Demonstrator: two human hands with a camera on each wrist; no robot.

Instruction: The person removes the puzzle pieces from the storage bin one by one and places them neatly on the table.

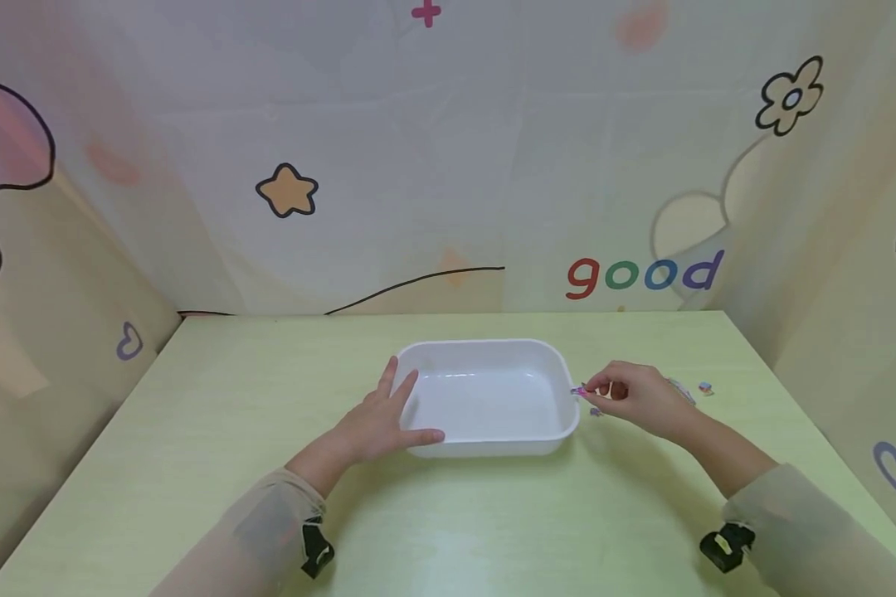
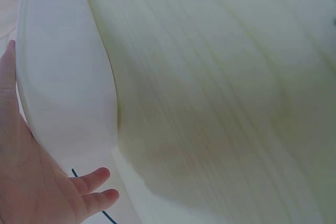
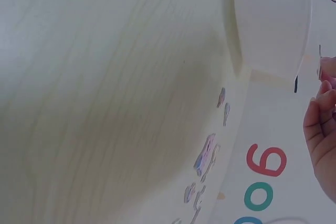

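Note:
A white rectangular plastic basin stands on the table. At its left end my left hand rests with spread, straight fingers, its thumb over the near rim; in the left wrist view, the palm lies along the basin's side. My right hand is at the basin's right rim, pinching a small, thin pink-and-purple sticker-like piece between thumb and fingertips. Only part of this piece shows. In the right wrist view, that hand appears at the right edge, above the rim.
Several small, flat, colourful pieces lie on the table right of the basin, partly behind my right hand in the head view. One lone piece lies farther right. A printed cloth backdrop rises behind the pale wooden table.

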